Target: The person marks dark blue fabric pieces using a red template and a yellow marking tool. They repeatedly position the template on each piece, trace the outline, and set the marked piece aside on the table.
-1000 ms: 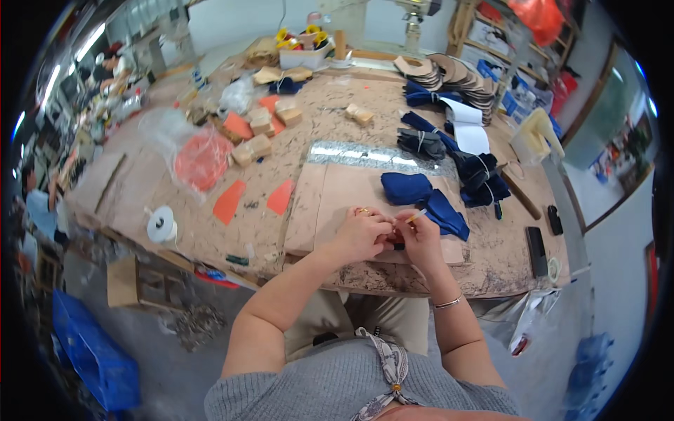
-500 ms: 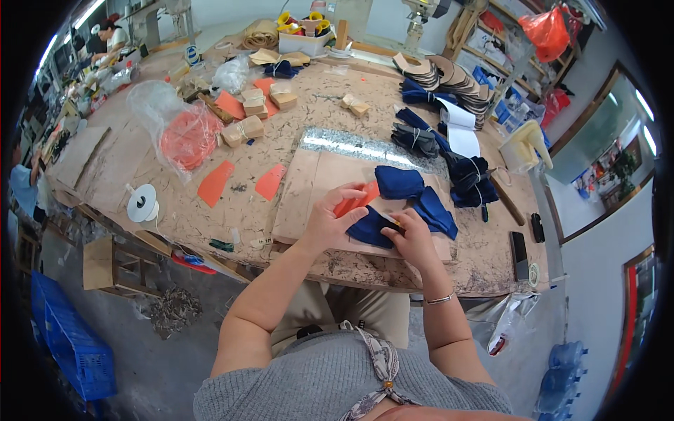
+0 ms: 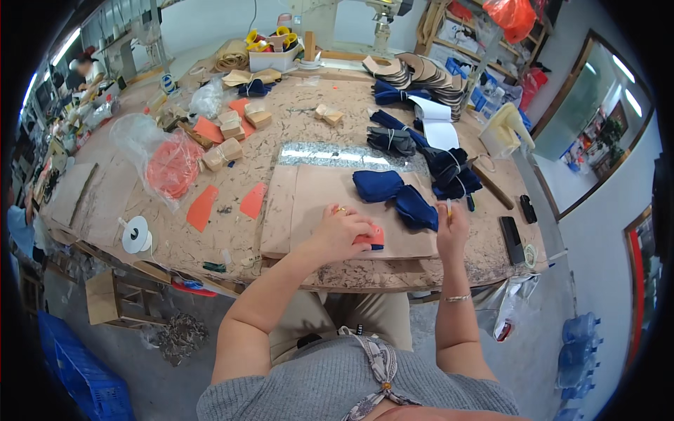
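My left hand (image 3: 338, 235) presses an orange template piece (image 3: 375, 236) down with its fingertips onto the board's near part. A dark blue fabric piece (image 3: 377, 247) shows at the orange piece's lower edge, mostly covered. In my right hand (image 3: 453, 228), raised at the board's right side, is a slim pen-like stick (image 3: 449, 206), pale with some yellow, pointing up. Two stacks of blue fabric pieces lie on the board beyond my hands, a farther one (image 3: 378, 186) and a nearer one (image 3: 415, 208).
Beneath the work lies a tan board (image 3: 316, 203), with a shiny speckled slab (image 3: 337, 156) at its far edge. Two orange pieces (image 3: 202, 208) and a white spool (image 3: 137, 235) lie left. Tied dark bundles (image 3: 453, 172), a wooden-handled tool (image 3: 493, 186) and a black phone (image 3: 512, 240) lie right.
My left hand has lowered the orange piece flat over the small blue piece. My right hand has moved right, away from the fabric, still with the pen-like stick. The view has shifted slightly.
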Demonstrator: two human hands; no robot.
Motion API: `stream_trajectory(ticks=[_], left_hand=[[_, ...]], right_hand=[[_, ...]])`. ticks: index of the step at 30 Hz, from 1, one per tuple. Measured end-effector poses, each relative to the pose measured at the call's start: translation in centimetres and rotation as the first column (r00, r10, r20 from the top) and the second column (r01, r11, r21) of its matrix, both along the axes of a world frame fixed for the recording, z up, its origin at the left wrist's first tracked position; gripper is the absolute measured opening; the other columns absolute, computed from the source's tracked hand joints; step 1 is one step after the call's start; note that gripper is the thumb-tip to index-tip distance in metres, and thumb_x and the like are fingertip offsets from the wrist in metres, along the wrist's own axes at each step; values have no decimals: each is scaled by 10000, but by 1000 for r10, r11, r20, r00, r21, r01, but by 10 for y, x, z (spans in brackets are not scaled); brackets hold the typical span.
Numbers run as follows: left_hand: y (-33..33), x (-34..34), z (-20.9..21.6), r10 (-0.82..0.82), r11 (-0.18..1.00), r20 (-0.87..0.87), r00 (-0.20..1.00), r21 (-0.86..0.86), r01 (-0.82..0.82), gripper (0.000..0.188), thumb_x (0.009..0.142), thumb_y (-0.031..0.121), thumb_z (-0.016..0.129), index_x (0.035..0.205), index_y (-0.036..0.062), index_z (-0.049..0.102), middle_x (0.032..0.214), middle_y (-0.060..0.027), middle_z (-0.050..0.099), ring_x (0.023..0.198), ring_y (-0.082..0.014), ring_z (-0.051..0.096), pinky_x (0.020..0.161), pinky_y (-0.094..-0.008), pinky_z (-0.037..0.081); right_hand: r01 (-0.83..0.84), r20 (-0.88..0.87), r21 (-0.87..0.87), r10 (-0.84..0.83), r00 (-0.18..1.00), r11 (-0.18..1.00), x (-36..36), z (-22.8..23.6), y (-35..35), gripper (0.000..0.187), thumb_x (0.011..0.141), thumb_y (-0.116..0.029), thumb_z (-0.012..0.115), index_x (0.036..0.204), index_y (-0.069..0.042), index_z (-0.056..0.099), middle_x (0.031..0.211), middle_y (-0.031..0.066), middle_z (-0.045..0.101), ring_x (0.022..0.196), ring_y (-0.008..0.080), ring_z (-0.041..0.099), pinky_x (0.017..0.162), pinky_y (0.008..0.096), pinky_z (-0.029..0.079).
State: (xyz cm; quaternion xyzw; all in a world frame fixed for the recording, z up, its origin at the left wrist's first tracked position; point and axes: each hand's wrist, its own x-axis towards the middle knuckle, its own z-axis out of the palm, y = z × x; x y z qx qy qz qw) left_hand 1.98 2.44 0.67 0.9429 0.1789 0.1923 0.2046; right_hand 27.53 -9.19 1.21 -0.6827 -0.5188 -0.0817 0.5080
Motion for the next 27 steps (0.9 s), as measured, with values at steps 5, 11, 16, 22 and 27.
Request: stream_trajectory(ticks=[5,11,16,22,27], left_hand=[[-6,-2,-20,11,995,141,990,97,-25,261,767,272,794,1003,209,702,1194,22,665,1195,-210,545,1054,-548,305],[-9,-9,-13,59,995,312,948,55,-80,281,767,277,795,1020,202,697,1202,20,658,1189,-215,545,1054,-538,317],[-4,-12,2,93,996,258,962,-17,-91,271,777,248,783,1030,206,693,1210,27,651,1196,-217,539,1066,-563,302],[-12,-8,-14,87,994,66,994,53,-91,269,779,252,776,1031,205,694,1210,30,651,1197,-220,539,1058,-566,299],[-11,-8,-17,63,994,103,993,81,-71,266,782,249,772,1028,201,684,1216,33,646,1194,-229,536,1051,-577,297]], right_hand=[[-97,-166,123,116,979,988,-16,-37,-17,332,1058,-269,458,989,-15,661,873,74,659,812,150,610,723,293,473],[-268,-428,58,266,863,962,-42,-22,-23,480,1081,-388,344,999,-36,660,741,21,623,684,90,561,637,234,436],[-261,-544,111,279,791,959,-45,-32,-21,495,1082,-413,315,997,-60,653,740,3,620,628,52,532,592,190,409],[-240,-703,129,259,662,962,-49,-32,-24,363,1069,-338,414,1012,-58,638,787,19,642,677,68,595,616,192,462],[-295,-746,90,260,613,951,-50,-21,-12,128,1001,-148,589,1038,-30,624,883,43,694,796,93,651,722,217,513]])
